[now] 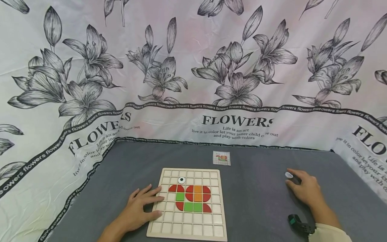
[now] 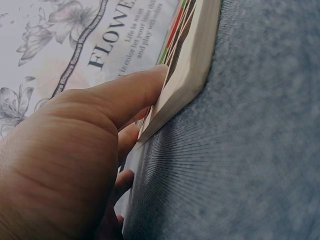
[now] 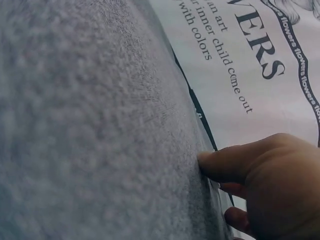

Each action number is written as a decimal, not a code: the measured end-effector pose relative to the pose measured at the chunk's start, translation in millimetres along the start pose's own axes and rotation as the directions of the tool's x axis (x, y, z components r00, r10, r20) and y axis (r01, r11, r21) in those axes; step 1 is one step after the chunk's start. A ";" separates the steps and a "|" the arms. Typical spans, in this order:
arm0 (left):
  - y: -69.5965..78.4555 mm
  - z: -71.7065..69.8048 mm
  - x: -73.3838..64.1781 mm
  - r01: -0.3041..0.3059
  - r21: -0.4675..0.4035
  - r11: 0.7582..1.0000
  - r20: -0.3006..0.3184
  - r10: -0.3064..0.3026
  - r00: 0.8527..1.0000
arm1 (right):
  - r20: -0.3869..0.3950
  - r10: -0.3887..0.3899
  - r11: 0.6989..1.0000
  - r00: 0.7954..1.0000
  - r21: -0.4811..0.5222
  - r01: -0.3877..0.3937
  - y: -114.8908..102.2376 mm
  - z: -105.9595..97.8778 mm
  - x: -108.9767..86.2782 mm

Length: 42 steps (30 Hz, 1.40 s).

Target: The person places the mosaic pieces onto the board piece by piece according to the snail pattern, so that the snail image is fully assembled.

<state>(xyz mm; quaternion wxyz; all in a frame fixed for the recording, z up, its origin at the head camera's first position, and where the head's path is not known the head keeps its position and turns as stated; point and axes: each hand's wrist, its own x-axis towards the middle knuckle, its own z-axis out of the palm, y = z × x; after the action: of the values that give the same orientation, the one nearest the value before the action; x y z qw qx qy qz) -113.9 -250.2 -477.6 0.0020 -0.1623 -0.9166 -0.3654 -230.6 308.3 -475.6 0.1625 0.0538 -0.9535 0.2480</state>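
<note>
A pale wooden grid board (image 1: 203, 229) lies on the grey table, with red rounded pieces (image 1: 207, 208), green squares (image 1: 193, 207) and orange squares (image 1: 198, 193) set in its cells. Near its top sits a white round eye piece (image 1: 181, 180) with a black dot. My left hand (image 1: 134, 210) rests on the board's left edge, fingers spread; in the left wrist view the thumb (image 2: 142, 92) touches the rim. Off to the right, my right hand (image 1: 306, 190) pinches a small white piece (image 1: 289, 175) between thumb and index finger, low over the table. The right wrist view hides that piece.
A small printed card (image 1: 221, 158) showing a coloured pattern on a grid lies behind the board. A black band with a green patch (image 1: 299, 224) is at my right wrist. Flower-printed cloth (image 1: 169, 124) hangs around the back and sides of the table (image 1: 254, 201).
</note>
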 end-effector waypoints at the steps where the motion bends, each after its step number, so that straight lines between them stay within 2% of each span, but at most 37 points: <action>1: 0.4 0.0 0.1 -0.004 -0.003 1.000 0.001 0.004 1.000 | 0.000 -0.005 1.000 1.000 -0.002 0.005 0.0 0.4 -0.4; 7: 2.1 -1.0 -0.7 -0.024 -0.007 1.000 -0.002 0.024 1.000 | -0.014 -0.003 1.000 1.000 -0.007 0.003 -5.5 1.7 -3.3; 16: 2.7 -1.5 -1.2 -0.028 -0.010 1.000 -0.005 0.028 1.000 | -0.089 0.093 0.993 0.992 0.076 -0.086 -8.6 -0.6 -7.3; 21: 2.1 -0.9 -1.3 -0.027 -0.008 1.000 -0.009 0.027 1.000 | -0.073 0.110 0.991 0.991 0.083 -0.104 -7.6 -1.0 -7.7; 31: 3.3 -1.4 -1.8 -0.028 -0.009 1.000 -0.005 0.028 1.000 | -0.039 0.021 1.000 0.999 -0.003 -0.021 -7.6 -0.2 -5.1; 36: 3.6 -1.6 -1.7 -0.030 -0.008 1.000 -0.002 0.030 1.000 | -0.015 -0.017 1.000 1.000 0.022 0.018 -7.1 -1.0 -5.6; 42: 2.2 -0.8 -0.8 -0.024 -0.005 1.000 -0.001 0.024 1.000 | -0.041 -0.051 0.999 0.998 0.015 0.052 -5.5 -0.6 -5.0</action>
<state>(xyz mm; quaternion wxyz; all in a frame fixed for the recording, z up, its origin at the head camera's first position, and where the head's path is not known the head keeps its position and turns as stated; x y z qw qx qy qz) -112.6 -249.5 -475.7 0.0061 -0.1730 -0.9137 -0.3677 -224.8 303.9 -474.3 0.1879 0.0745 -0.9462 0.2527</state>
